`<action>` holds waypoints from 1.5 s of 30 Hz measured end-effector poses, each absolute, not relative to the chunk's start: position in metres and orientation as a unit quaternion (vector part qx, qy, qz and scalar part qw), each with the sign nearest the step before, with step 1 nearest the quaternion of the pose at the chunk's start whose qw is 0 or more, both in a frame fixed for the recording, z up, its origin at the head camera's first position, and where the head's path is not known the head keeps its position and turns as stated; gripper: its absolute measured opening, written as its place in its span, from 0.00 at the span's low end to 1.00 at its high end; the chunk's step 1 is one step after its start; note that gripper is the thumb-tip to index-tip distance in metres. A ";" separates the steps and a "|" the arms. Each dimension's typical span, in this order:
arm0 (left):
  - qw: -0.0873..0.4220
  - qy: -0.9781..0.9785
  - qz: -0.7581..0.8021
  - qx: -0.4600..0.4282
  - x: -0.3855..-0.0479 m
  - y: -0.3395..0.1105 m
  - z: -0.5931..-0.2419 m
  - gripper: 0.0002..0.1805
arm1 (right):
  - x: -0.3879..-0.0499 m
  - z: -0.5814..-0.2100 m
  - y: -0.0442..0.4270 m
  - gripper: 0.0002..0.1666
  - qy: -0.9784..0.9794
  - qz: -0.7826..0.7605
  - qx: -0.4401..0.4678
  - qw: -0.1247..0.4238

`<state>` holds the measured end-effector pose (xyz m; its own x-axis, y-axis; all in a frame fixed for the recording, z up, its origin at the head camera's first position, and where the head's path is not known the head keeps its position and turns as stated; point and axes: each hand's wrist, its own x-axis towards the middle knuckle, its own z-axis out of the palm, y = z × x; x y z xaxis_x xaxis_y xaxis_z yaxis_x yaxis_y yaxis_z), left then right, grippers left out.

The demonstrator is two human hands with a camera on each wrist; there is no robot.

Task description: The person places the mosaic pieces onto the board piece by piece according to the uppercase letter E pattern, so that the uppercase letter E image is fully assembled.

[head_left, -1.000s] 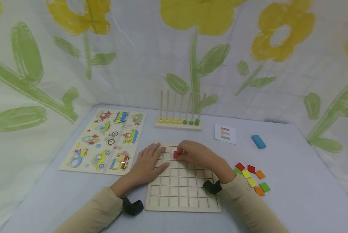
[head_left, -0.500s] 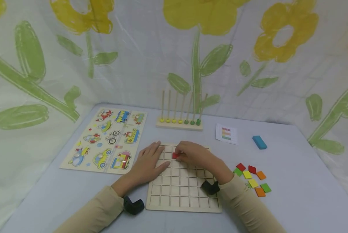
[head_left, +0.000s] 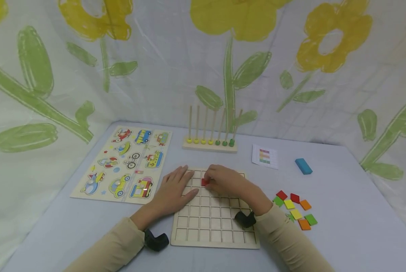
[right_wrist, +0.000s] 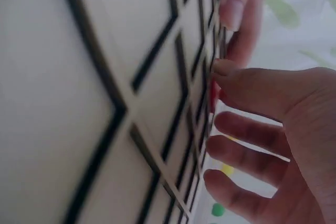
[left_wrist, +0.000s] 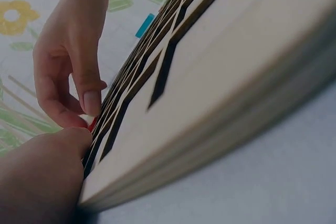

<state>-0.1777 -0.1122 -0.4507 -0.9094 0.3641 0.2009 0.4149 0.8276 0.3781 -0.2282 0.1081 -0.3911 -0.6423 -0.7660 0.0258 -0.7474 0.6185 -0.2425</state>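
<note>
A pale cloth covers the table (head_left: 356, 226), and a white backdrop (head_left: 162, 64) painted with yellow flowers and green leaves hangs behind its far edge. A puzzle board (head_left: 78, 193) with vehicle pictures lies toward the left edge, a bead rack (head_left: 193, 146) stands by the middle of the far edge, and a blue block (head_left: 303, 166) lies toward the far right corner. Loose coloured tiles (head_left: 296, 214) are scattered between the wooden grid board (head_left: 193, 234) and the right edge.

The left hand (head_left: 174, 191) lies with fingers extended on the grid board's left edge. The right hand (head_left: 226, 180) pinches a red tile (head_left: 204, 182) over the far part of that board, left of its middle.

The fingers cover much of the red tile; whether it sits flat in a cell cannot be told. The right sleeve (head_left: 284, 234) hides some loose tiles, and the table's near edge is cut off. The white card (head_left: 273, 160) near the far edge shows rows of coloured squares; any finer print is too small to read.
</note>
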 end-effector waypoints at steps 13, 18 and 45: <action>0.067 -0.955 -0.209 -0.201 -0.175 -0.113 -0.454 0.36 | -0.213 -0.355 0.226 0.19 0.952 -0.107 -0.272 0.088; 0.067 -0.955 -0.207 -0.202 -0.176 -0.113 -0.454 0.36 | -0.206 -0.359 0.271 0.19 0.964 -0.109 -0.178 0.165; 0.068 -0.955 -0.207 -0.203 -0.179 -0.111 -0.452 0.34 | -0.207 -0.380 0.299 0.14 0.952 -0.160 -0.184 0.185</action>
<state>-0.1787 -0.1109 -0.4518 -0.9082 0.3592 0.2146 0.4159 0.8315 0.3682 -0.2067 0.2993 -0.3801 -0.8640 -0.4096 -0.2928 -0.2914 0.8810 -0.3727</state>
